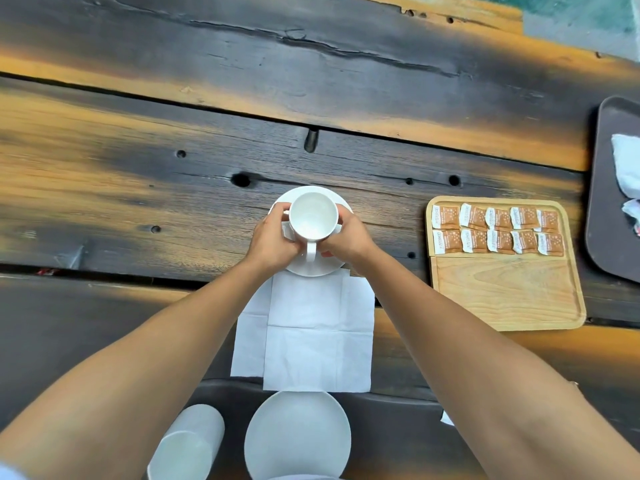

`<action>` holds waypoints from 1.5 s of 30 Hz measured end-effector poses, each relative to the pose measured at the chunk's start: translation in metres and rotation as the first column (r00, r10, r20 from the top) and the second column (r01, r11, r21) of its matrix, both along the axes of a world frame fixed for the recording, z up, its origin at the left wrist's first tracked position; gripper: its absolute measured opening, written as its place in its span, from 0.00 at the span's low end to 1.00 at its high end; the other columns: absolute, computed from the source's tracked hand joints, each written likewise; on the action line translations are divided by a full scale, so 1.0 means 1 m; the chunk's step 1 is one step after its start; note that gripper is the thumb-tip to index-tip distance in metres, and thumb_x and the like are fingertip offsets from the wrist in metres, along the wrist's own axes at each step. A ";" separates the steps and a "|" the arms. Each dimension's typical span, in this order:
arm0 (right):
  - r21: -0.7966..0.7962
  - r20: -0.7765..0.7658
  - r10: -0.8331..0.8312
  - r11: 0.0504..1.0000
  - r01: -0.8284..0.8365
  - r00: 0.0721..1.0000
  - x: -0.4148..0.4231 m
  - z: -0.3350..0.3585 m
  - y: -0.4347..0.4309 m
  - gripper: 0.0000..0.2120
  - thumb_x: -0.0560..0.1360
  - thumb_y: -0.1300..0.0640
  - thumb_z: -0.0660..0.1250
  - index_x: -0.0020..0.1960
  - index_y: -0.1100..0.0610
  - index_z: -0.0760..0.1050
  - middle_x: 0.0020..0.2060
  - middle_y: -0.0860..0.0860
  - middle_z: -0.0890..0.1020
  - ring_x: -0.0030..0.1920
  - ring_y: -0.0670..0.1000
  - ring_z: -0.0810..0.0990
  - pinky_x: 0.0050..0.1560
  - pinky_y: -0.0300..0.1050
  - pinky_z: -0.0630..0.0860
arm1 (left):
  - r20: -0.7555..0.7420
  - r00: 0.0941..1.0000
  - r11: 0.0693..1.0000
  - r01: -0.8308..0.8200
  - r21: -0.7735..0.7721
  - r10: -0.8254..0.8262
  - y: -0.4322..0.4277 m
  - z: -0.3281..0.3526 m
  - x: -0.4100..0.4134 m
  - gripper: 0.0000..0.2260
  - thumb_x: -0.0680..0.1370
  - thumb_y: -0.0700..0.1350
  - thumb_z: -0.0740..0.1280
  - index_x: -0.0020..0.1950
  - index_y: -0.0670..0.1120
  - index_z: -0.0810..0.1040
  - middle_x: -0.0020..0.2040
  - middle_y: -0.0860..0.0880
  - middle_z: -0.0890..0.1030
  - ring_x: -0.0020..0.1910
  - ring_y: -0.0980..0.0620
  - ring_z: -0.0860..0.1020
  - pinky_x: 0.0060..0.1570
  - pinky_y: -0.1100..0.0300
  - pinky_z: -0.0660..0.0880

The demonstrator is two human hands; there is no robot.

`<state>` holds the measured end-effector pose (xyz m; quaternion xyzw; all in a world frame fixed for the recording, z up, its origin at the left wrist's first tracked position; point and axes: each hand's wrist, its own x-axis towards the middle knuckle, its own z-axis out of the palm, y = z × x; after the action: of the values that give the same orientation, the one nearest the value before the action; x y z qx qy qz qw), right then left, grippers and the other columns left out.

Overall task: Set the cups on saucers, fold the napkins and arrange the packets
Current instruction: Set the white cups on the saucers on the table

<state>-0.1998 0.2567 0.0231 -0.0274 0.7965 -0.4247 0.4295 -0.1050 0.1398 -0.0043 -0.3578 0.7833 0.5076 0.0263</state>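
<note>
A white cup (313, 216) stands on a white saucer (313, 268) at the table's middle, its handle pointing toward me. My left hand (272, 237) grips the cup's left side and my right hand (346, 235) grips its right side. Two unfolded white napkins (311, 334) lie overlapped just below the saucer. A second saucer (298, 436) and a second cup (187, 445) sit near the bottom edge. Several brown packets (498, 230) lie in two rows on a wooden tray (509, 292) to the right.
A dark tray (606, 188) at the right edge holds crumpled white napkins (627, 168). The dark wooden table (138, 168) has gaps between planks and small holes. A bit of white paper (446, 418) peeks out beside my right forearm.
</note>
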 end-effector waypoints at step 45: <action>0.219 -0.327 0.030 0.975 0.045 0.945 0.103 0.079 0.055 0.27 0.70 0.63 0.73 0.68 0.59 0.71 0.56 0.56 0.78 0.52 0.55 0.78 0.45 0.47 0.77 | 0.061 0.981 0.981 0.188 -0.050 -0.185 0.025 0.083 0.123 0.12 0.72 0.36 0.70 0.53 0.47 0.75 0.52 0.48 0.80 0.41 0.47 0.79 0.38 0.57 0.77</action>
<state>-0.0967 0.3120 0.1019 -0.0463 0.8995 -0.3237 0.2897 0.0181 0.1646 0.0783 -0.2974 0.8263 0.4705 0.0859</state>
